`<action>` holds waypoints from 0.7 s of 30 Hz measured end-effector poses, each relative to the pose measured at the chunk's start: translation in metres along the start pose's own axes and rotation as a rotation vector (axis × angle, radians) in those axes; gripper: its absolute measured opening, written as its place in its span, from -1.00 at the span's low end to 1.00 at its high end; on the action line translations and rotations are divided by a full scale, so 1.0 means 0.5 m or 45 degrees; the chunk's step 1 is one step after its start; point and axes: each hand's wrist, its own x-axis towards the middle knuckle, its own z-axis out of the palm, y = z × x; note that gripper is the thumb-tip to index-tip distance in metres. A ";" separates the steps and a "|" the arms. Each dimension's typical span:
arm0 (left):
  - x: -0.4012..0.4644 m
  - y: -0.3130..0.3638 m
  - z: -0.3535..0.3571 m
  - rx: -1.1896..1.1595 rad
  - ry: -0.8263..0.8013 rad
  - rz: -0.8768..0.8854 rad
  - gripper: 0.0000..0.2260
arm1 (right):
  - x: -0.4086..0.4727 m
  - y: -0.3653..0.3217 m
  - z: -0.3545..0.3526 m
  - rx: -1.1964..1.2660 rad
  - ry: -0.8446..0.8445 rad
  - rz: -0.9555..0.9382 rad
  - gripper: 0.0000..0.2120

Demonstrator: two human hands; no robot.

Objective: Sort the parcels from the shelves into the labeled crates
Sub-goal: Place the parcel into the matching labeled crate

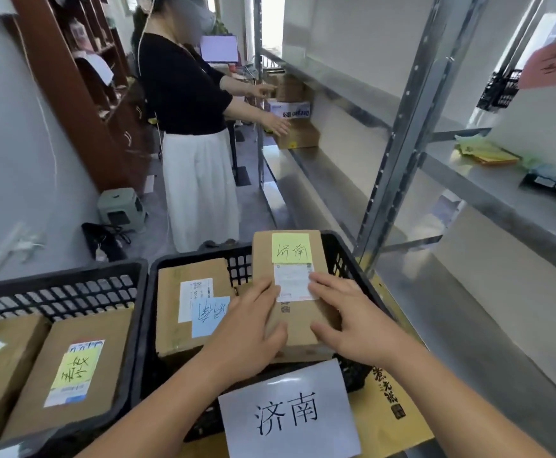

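A brown cardboard parcel (298, 312) with a yellow note and a white shipping label lies tilted in the black crate (346, 259), whose front carries a white paper sign (289, 414). My left hand (250, 328) grips the parcel's near left side. My right hand (352, 315) holds its near right side, fingers spread over the top. Beside it in the same crate lies another parcel (174, 309) with a blue note.
A second black crate (55, 292) to the left holds two brown parcels with yellow notes. Metal shelving (402, 133) runs along the right, with yellow packets (484, 153) and a black item on it. Another person (187, 127) stands ahead, reaching to boxes (293, 123) on the shelves.
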 end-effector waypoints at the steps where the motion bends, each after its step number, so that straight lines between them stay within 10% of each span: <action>1: 0.012 0.004 0.005 0.017 -0.004 -0.023 -0.42 | 0.016 0.017 -0.002 0.009 -0.027 -0.002 -0.26; 21: 0.144 -0.016 0.101 0.326 -0.217 -0.542 -0.52 | 0.213 0.184 0.126 0.100 -0.349 -0.078 -0.30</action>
